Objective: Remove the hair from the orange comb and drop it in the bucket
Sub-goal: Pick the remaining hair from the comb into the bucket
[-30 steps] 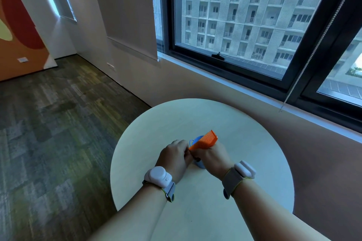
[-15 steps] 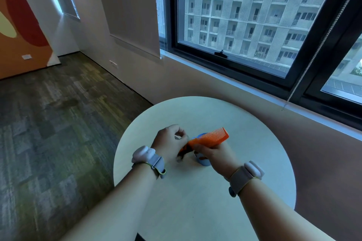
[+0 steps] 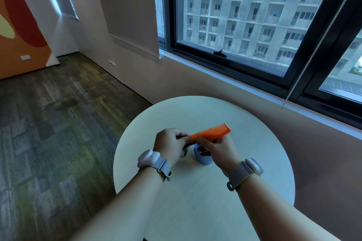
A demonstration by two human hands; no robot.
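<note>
My right hand (image 3: 219,149) grips the orange comb (image 3: 212,132) by its near end, above the round table; the comb points up and to the right. Under the comb stands a small blue bucket (image 3: 203,157), partly hidden by my right hand. My left hand (image 3: 170,146) is closed at the comb's left tip and pinches a dark tuft of hair (image 3: 185,150), which hangs down just left of the bucket's rim.
The round pale table (image 3: 205,191) stands by a wall with a wide window (image 3: 254,15). A blind cord (image 3: 305,64) hangs at the right. Carpeted floor (image 3: 58,133) lies to the left. Both wrists carry strapped bands.
My left hand drew away from the comb's left end and came back to it, now with a dark tuft of hair hanging below it. The comb has swung flatter, showing more of its length.
</note>
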